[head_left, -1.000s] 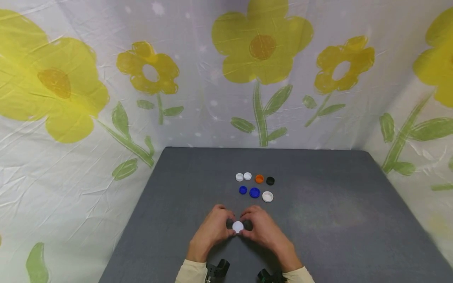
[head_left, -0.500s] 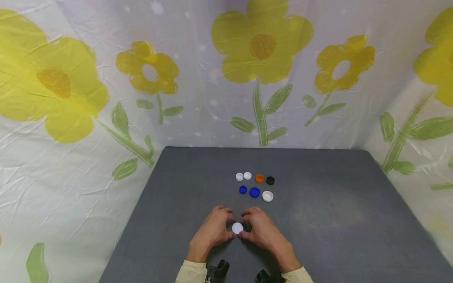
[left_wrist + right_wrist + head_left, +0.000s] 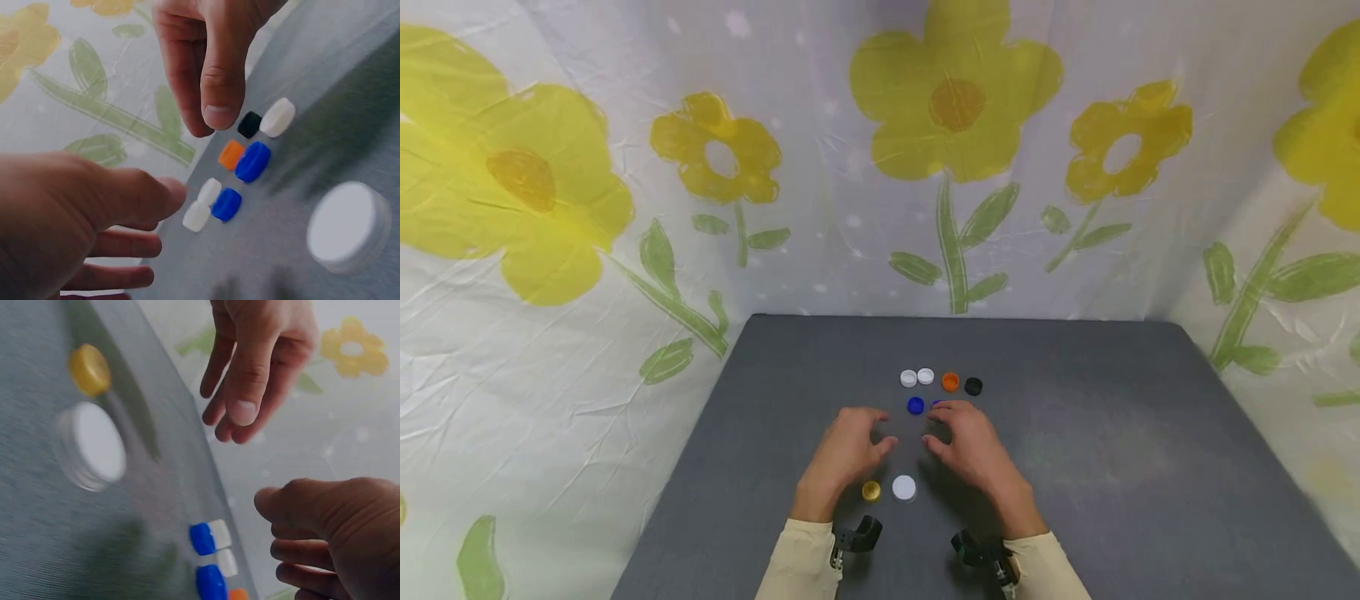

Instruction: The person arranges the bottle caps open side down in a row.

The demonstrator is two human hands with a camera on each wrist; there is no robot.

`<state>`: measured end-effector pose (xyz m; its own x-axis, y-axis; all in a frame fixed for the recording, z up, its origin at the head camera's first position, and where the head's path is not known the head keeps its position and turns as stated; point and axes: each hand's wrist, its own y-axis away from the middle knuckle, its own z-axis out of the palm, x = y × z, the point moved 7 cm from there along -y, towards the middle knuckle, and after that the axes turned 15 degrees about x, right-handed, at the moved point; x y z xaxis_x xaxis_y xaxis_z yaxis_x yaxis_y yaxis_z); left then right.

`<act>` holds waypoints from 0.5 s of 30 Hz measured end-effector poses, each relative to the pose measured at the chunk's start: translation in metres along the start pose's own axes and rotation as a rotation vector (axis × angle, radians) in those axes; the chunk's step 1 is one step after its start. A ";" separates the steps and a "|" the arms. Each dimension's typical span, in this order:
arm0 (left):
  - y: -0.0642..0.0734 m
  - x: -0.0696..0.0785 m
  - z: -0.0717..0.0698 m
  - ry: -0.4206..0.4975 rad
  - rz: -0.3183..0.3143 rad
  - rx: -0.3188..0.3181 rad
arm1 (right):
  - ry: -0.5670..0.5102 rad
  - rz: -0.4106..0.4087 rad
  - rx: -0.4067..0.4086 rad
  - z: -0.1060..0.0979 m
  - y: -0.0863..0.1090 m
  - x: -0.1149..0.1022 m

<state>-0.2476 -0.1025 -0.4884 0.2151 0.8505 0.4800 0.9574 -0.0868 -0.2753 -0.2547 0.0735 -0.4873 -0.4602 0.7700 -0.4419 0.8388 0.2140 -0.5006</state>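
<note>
In the head view my left hand (image 3: 844, 450) hovers over the table, its fingers loosely bent and holding nothing. Facing it across a gap, my right hand (image 3: 972, 442) is likewise free, its fingertips near the large blue cap (image 3: 253, 162). Closer to me lies a round white lid (image 3: 904, 487) with a paler, ridged side. Just left of it sits a gold-yellow cap (image 3: 871, 491). The right hand hides most of the large blue cap and the larger white cap (image 3: 278, 117) from the head view; both show in the left wrist view.
Farther back on the grey table (image 3: 1075, 467) are two small white caps (image 3: 908, 378), an orange cap (image 3: 951, 382) and a black cap (image 3: 973, 386). A small blue cap (image 3: 915, 406) sits in front of them. A flower-printed curtain (image 3: 835, 233) hangs behind the table.
Both hands have let go of the white lid, lifted, moved forward and spread apart. The lid stays almost in place. The gold-yellow cap, hidden before, now shows beside it.
</note>
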 end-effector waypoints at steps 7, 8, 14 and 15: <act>-0.028 0.002 0.001 0.001 -0.036 0.018 | 0.012 0.047 0.010 -0.003 -0.022 0.010; -0.031 0.002 0.002 0.002 -0.036 0.022 | 0.015 0.049 0.007 -0.002 -0.025 0.011; -0.050 0.005 0.010 -0.011 -0.003 0.047 | 0.044 0.038 0.008 0.005 -0.039 0.014; -0.053 0.005 0.011 -0.013 0.005 0.053 | 0.050 0.039 0.008 0.006 -0.041 0.015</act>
<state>-0.2992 -0.0876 -0.4804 0.2170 0.8570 0.4674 0.9448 -0.0641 -0.3213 -0.2983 0.0725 -0.4782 -0.4114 0.8071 -0.4234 0.8535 0.1780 -0.4898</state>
